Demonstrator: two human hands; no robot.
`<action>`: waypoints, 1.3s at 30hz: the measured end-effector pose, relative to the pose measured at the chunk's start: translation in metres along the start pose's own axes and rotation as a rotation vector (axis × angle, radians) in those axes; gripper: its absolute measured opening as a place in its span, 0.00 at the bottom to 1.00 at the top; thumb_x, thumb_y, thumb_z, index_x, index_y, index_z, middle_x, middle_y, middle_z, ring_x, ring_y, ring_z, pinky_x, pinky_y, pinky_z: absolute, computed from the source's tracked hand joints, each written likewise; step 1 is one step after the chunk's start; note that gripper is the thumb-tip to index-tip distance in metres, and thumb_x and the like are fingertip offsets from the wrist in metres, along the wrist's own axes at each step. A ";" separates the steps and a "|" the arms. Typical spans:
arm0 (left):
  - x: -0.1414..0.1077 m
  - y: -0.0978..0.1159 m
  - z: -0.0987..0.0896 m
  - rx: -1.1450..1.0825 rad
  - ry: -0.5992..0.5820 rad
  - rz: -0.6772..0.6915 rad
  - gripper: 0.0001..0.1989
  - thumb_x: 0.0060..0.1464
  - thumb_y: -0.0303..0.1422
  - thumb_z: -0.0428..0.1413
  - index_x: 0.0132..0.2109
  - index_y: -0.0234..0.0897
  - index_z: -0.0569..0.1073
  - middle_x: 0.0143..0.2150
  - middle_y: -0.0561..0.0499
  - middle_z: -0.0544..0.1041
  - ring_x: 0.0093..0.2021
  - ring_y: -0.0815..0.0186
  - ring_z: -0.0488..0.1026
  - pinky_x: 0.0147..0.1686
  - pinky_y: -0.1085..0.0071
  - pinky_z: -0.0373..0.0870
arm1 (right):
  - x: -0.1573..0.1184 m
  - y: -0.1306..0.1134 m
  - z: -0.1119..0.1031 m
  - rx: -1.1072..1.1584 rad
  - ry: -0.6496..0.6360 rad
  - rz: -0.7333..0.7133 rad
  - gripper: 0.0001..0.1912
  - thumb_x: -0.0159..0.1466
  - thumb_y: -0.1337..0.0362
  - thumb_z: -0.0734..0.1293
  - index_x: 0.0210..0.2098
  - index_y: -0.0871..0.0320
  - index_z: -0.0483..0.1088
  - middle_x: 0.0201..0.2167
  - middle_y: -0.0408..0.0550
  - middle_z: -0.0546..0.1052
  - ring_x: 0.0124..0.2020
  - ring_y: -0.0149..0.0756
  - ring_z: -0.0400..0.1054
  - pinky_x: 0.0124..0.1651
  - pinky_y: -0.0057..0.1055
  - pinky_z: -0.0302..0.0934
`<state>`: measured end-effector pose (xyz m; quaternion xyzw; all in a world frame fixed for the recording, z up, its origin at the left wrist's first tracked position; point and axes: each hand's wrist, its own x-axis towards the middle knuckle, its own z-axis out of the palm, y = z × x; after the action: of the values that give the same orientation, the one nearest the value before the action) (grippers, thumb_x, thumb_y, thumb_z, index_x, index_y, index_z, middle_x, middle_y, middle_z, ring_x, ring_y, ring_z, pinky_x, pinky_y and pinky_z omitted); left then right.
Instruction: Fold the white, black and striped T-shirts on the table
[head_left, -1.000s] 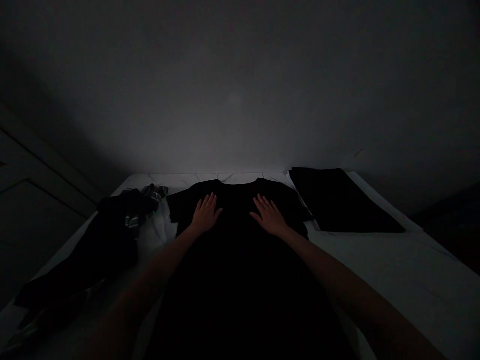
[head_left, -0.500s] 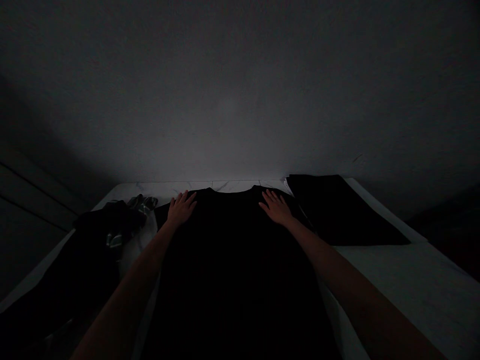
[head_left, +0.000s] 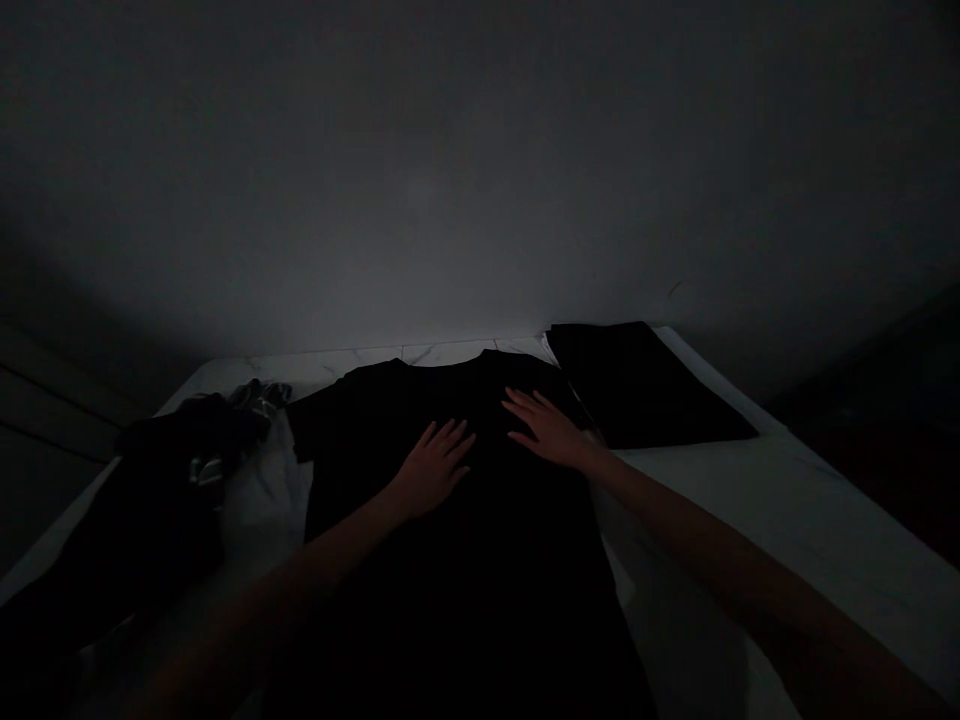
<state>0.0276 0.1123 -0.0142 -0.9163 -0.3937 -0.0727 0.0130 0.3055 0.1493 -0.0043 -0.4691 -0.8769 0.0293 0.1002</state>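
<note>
A black T-shirt [head_left: 457, 600] lies spread out on the white marbled table [head_left: 810, 530], its neckline toward the wall and one short sleeve showing at the left. My left hand [head_left: 435, 468] is over the middle of the chest, fingers spread and palm down. Farther right, my right hand [head_left: 549, 430] lies flat near the shirt's right shoulder with its fingers apart. Neither hand grasps anything. The right sleeve is hard to make out in the dim light.
At the back right lies a flat, folded stack of black cloth [head_left: 645, 385] with a white edge beneath it. Crumpled dark clothing [head_left: 157, 510] with some patterned fabric [head_left: 259, 397] is heaped on the left. A grey wall [head_left: 450, 200] rises behind the table.
My left hand has slid from the shirt's left shoulder toward me and right, onto the chest. My right hand has come slightly nearer me. The view has shifted a little.
</note>
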 end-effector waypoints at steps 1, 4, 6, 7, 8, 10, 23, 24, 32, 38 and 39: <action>-0.006 0.014 0.001 -0.035 -0.017 0.058 0.26 0.67 0.40 0.45 0.69 0.40 0.57 0.72 0.43 0.54 0.72 0.55 0.49 0.68 0.50 0.48 | -0.012 -0.010 -0.003 0.039 -0.043 -0.096 0.29 0.69 0.57 0.59 0.68 0.58 0.57 0.71 0.54 0.52 0.71 0.42 0.46 0.71 0.49 0.39; -0.027 0.044 -0.003 -0.118 -0.039 0.159 0.28 0.67 0.41 0.47 0.70 0.40 0.55 0.73 0.42 0.53 0.73 0.56 0.45 0.69 0.50 0.45 | -0.051 -0.037 -0.012 0.141 -0.142 -0.267 0.31 0.69 0.55 0.62 0.69 0.53 0.54 0.71 0.51 0.52 0.71 0.40 0.46 0.71 0.49 0.38; -0.044 0.058 -0.008 -0.167 -0.068 0.215 0.29 0.66 0.41 0.49 0.70 0.41 0.54 0.73 0.43 0.53 0.73 0.56 0.44 0.70 0.50 0.44 | -0.075 -0.050 -0.017 0.193 -0.172 -0.329 0.33 0.68 0.55 0.64 0.69 0.53 0.53 0.71 0.51 0.52 0.71 0.40 0.45 0.72 0.49 0.38; -0.053 0.065 -0.011 -0.190 -0.086 0.241 0.30 0.65 0.41 0.50 0.70 0.42 0.54 0.73 0.42 0.53 0.73 0.56 0.44 0.70 0.50 0.44 | -0.086 -0.056 -0.019 0.216 -0.179 -0.354 0.35 0.67 0.54 0.65 0.69 0.54 0.52 0.71 0.52 0.52 0.71 0.40 0.46 0.72 0.48 0.38; -0.062 0.072 -0.014 -0.212 -0.103 0.266 0.30 0.64 0.40 0.51 0.70 0.42 0.54 0.73 0.42 0.52 0.73 0.56 0.43 0.70 0.50 0.45 | -0.097 -0.060 -0.021 0.236 -0.185 -0.371 0.36 0.67 0.54 0.66 0.70 0.54 0.52 0.71 0.52 0.53 0.71 0.40 0.46 0.72 0.48 0.38; -0.078 0.085 -0.019 -0.243 -0.132 0.307 0.32 0.63 0.37 0.53 0.71 0.42 0.53 0.74 0.42 0.49 0.73 0.55 0.42 0.69 0.50 0.46 | -0.116 -0.068 -0.023 0.264 -0.204 -0.390 0.36 0.67 0.55 0.66 0.70 0.55 0.52 0.71 0.53 0.53 0.71 0.40 0.46 0.71 0.48 0.39; -0.133 0.148 -0.036 -0.310 -0.143 0.239 0.28 0.63 0.40 0.52 0.67 0.39 0.58 0.74 0.41 0.50 0.73 0.54 0.45 0.69 0.49 0.50 | -0.219 -0.158 -0.020 0.167 0.133 -0.066 0.17 0.60 0.60 0.69 0.48 0.57 0.70 0.49 0.58 0.75 0.49 0.48 0.70 0.51 0.47 0.67; -0.135 0.152 -0.038 -0.312 -0.136 0.222 0.27 0.63 0.41 0.53 0.66 0.38 0.61 0.73 0.41 0.51 0.73 0.54 0.46 0.68 0.50 0.52 | -0.222 -0.161 -0.019 0.132 0.137 -0.033 0.15 0.60 0.64 0.68 0.47 0.58 0.69 0.48 0.58 0.74 0.47 0.47 0.70 0.48 0.44 0.68; -0.144 0.171 -0.046 -0.213 -0.106 0.064 0.28 0.48 0.22 0.52 0.58 0.37 0.66 0.65 0.41 0.64 0.63 0.53 0.62 0.61 0.52 0.63 | -0.242 -0.149 -0.028 -0.049 -0.007 0.066 0.18 0.55 0.80 0.60 0.41 0.58 0.69 0.39 0.51 0.75 0.36 0.39 0.68 0.37 0.33 0.63; -0.146 0.175 -0.053 -0.052 -0.199 0.035 0.16 0.52 0.25 0.54 0.50 0.38 0.70 0.51 0.43 0.73 0.50 0.55 0.70 0.47 0.59 0.68 | -0.261 -0.132 -0.051 0.120 -0.033 0.020 0.14 0.51 0.79 0.60 0.32 0.56 0.67 0.33 0.47 0.73 0.34 0.38 0.65 0.36 0.33 0.60; -0.146 0.175 -0.055 -0.057 -0.209 0.062 0.13 0.54 0.26 0.54 0.48 0.38 0.70 0.48 0.44 0.74 0.48 0.56 0.70 0.45 0.60 0.67 | -0.263 -0.127 -0.055 0.149 -0.048 0.014 0.14 0.50 0.79 0.60 0.31 0.56 0.66 0.32 0.47 0.72 0.35 0.38 0.65 0.37 0.33 0.60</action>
<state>0.0478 -0.1178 0.0251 -0.9306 -0.3621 0.0124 -0.0520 0.3548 -0.1421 0.0292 -0.4655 -0.8713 0.1063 0.1134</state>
